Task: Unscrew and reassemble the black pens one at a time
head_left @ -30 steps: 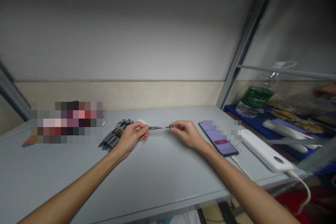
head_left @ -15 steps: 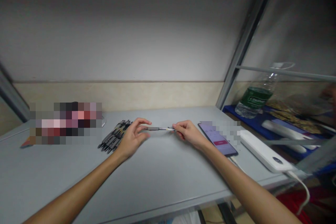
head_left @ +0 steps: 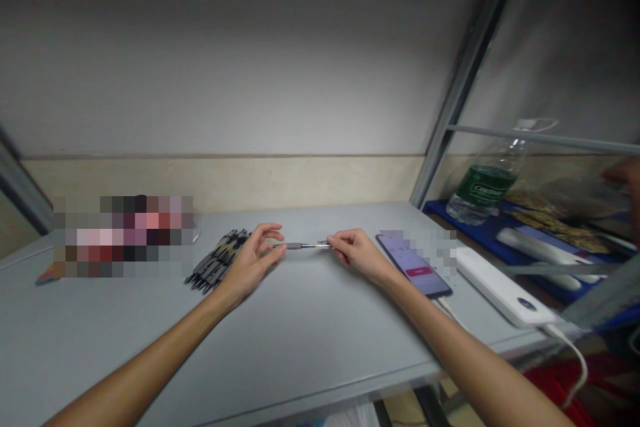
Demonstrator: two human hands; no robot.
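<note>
A slim pen (head_left: 296,246) with a grey grip and a clear barrel lies level between my two hands, above the desk. My right hand (head_left: 356,250) is closed, pinching its right end between thumb and fingers. At the other end, the thumb of my left hand (head_left: 256,257) covers the tip, with the fingers curved just above it; their exact contact is partly hidden. Beside my left wrist, a row of several similar grey and black pens (head_left: 216,263) lies on the desk, partly covered by that hand.
Right of my right hand lies a phone (head_left: 425,273), then a white power strip-like block (head_left: 505,290) with a cable. A water bottle (head_left: 483,190) stands on a blue surface behind the metal rail (head_left: 550,138). Blurred-out items (head_left: 120,237) sit at left. Another person's hand (head_left: 627,177) shows at far right.
My left thumb and fingers have drawn closer together around the pen's tip. My right hand keeps its pinch almost in place. The other person's hand has come further into view.
</note>
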